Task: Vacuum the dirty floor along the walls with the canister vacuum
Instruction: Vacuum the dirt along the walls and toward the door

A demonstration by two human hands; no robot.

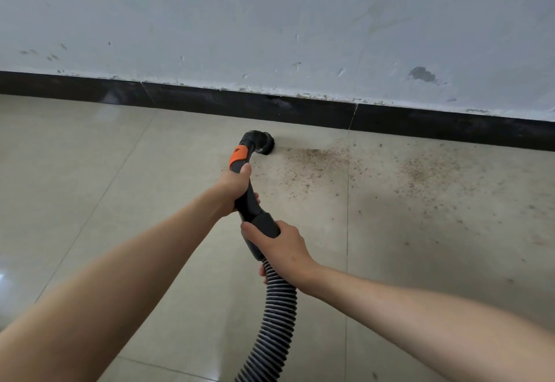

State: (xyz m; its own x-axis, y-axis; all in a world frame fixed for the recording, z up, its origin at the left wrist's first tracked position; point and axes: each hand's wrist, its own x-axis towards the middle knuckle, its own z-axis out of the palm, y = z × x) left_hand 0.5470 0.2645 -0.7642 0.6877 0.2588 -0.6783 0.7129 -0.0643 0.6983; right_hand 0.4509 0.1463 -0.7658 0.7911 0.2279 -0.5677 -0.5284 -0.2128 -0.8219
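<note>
Lining beige floor tiles (pixel 120 231), brown dirt (pixel 315 162) spreads beside the black baseboard (pixel 210 101).

Scuffed white wall (pixel 270 21), black skirting (pixel 420 123), glossy beige tiled floor (pixel 90 186).

- Left grip (pixel 233 190): bare, no glove, no ring or band showing on the fingers in view.
- Behind the left grip: forearm bare along all that shows, running to the lower left frame edge; no sleeve, cuff or watch.
- Right grip (pixel 280 245): bare too, knuckles and back of the hand showing, thumb nail short and plain.
- Behind the right grip: wrist and forearm bare out to the lower right frame edge; nothing worn there.
</note>
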